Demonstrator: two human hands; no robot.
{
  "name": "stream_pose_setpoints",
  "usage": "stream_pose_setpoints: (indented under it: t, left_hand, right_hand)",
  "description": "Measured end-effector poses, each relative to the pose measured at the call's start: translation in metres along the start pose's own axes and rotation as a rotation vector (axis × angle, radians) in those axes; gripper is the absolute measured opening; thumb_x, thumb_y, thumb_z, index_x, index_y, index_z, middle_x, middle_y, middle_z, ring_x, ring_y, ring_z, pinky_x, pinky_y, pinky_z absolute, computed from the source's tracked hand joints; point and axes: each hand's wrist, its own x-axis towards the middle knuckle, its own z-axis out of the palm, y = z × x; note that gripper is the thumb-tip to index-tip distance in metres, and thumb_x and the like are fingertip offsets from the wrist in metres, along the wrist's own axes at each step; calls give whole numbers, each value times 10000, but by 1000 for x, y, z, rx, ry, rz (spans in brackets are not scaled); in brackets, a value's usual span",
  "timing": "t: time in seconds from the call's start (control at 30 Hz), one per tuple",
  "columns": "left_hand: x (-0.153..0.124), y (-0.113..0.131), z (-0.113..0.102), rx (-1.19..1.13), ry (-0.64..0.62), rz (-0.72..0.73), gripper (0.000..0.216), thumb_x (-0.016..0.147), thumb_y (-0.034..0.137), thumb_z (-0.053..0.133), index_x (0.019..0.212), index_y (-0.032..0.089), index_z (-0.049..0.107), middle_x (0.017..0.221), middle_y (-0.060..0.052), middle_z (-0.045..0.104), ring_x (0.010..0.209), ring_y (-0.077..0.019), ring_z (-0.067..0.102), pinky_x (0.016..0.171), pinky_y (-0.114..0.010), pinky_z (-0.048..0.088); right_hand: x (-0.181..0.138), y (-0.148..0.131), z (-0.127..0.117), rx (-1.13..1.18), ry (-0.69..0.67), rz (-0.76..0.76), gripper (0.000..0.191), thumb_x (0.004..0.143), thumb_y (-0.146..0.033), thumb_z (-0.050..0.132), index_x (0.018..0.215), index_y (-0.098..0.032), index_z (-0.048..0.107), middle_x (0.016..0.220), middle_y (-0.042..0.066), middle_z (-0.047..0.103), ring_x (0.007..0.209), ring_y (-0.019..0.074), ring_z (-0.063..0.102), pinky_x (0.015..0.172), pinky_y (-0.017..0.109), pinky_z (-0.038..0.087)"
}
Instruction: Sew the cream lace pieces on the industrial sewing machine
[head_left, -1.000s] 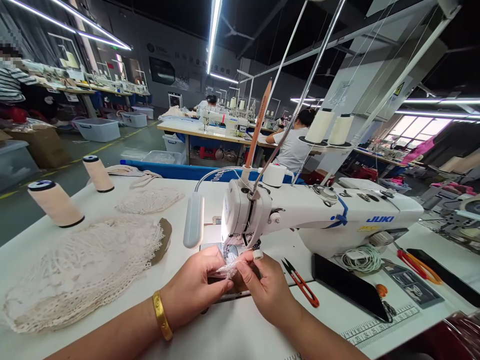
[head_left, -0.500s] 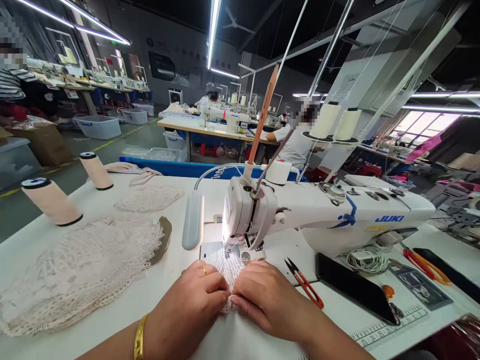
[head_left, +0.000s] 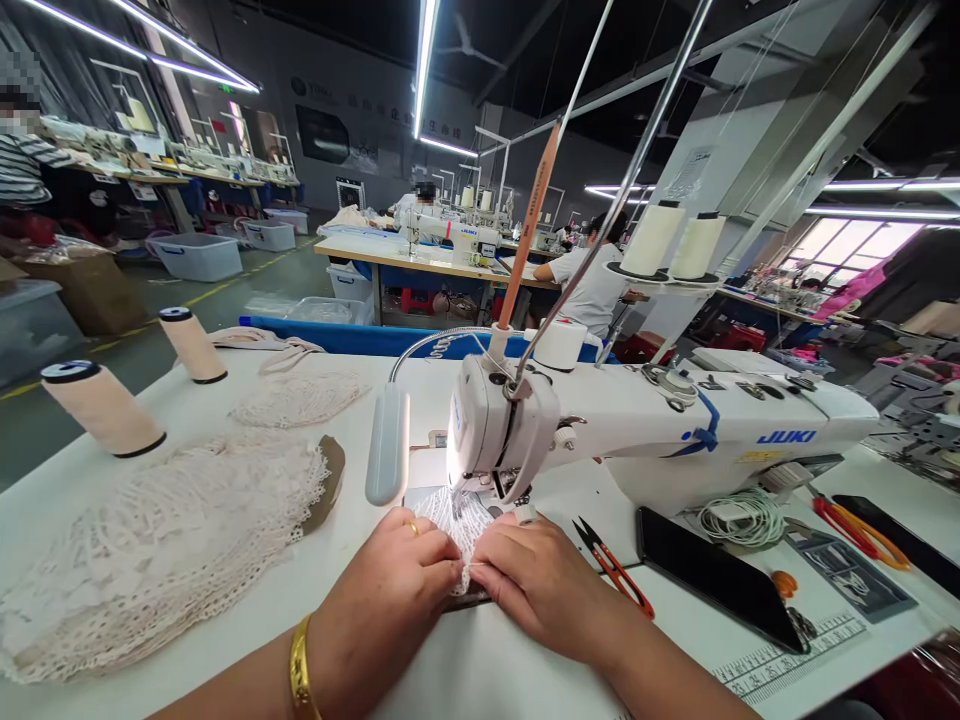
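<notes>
A piece of white lace lies under the needle area of the sewing machine, lit by its lamp. My left hand pinches the near left edge of the lace between thumb and fingers. Close beside it, my right hand pinches the near right edge, the fingertips of both hands almost meeting. The presser foot is partly lost in the glare. A pile of pale lace pieces rests on the table left of my left hand, and orange thread snips lie to the right of my right hand.
Two cones of peach thread stand at the table's left. To the right lie a black phone, a coiled white cable and orange-handled scissors. A ruler strip runs along the front edge. Other people sit at machines beyond.
Both hands have moved slightly forward toward the needle, still pinching the lace. The lace has bunched wider under the machine head, and a dark edge now shows beneath my fingertips.
</notes>
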Motion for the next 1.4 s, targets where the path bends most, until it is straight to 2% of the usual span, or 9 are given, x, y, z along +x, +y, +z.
stream_pose_setpoints:
  t: [0.27,0.43,0.57,0.7,0.77,0.87,1.0,1.1,1.4]
  left_hand:
    - [6,-12,6,33,9,-27,384,1077,127,456,788,202,697,817,-6,722,696,-180,603,712,-349,395]
    - [5,-19,7,-56,-16,-128,363,1037,119,460,793,201,716,807,-19,702,712,-178,584,696,-325,419]
    - [9,-21,0,-284,-134,-296,300,1025,218,501,888,215,768,895,-31,741,853,-204,641,795,-330,490]
    - [20,-22,-11,-512,-249,-569,349,1031,392,526,854,233,781,938,-17,762,959,-216,677,870,-316,533]
    - [23,-23,-14,-539,-266,-629,399,1034,446,514,823,227,774,935,-15,760,938,-215,682,854,-313,538]
    - [20,-24,-13,-493,-262,-557,412,1058,416,483,841,222,774,937,-24,755,920,-211,676,845,-313,529]
    - [2,-17,-8,-294,-175,-249,308,1079,257,496,958,231,779,981,-36,753,916,-212,661,832,-338,492]
    - [-8,-6,-9,-143,-100,-105,303,1073,141,496,995,243,771,983,-28,748,862,-209,651,798,-362,465]
    - [-5,4,-18,-50,-97,-44,335,1057,61,458,976,230,734,930,-8,736,797,-198,647,782,-388,451]
  right_hand:
    - [5,9,5,-73,77,22,288,1131,-272,424,899,-225,588,761,0,641,707,192,536,781,315,384]
    - [7,8,2,-110,80,44,266,1114,-228,445,904,-222,608,771,11,634,740,206,541,782,319,414]
    - [7,7,0,-65,110,92,237,1105,-221,477,932,-231,639,844,35,687,838,222,605,805,319,457]
    - [9,7,2,53,148,243,203,1108,-275,503,999,-244,672,895,38,713,861,221,654,792,310,495]
    - [9,8,3,87,154,307,191,1105,-298,512,1037,-246,682,917,40,722,869,225,664,787,311,506]
    - [9,7,1,84,123,290,200,1093,-249,497,1076,-251,696,934,40,728,894,225,651,821,319,506]
    - [5,3,-7,-3,-31,90,297,987,-69,537,1085,-280,722,947,17,723,917,215,608,874,327,471]
    - [1,-1,-13,-73,-106,36,364,931,-2,567,1080,-293,728,962,9,712,896,209,587,864,337,436]
    - [2,-4,-12,-89,-121,49,332,936,11,573,1067,-262,709,990,11,705,880,206,566,839,360,401]
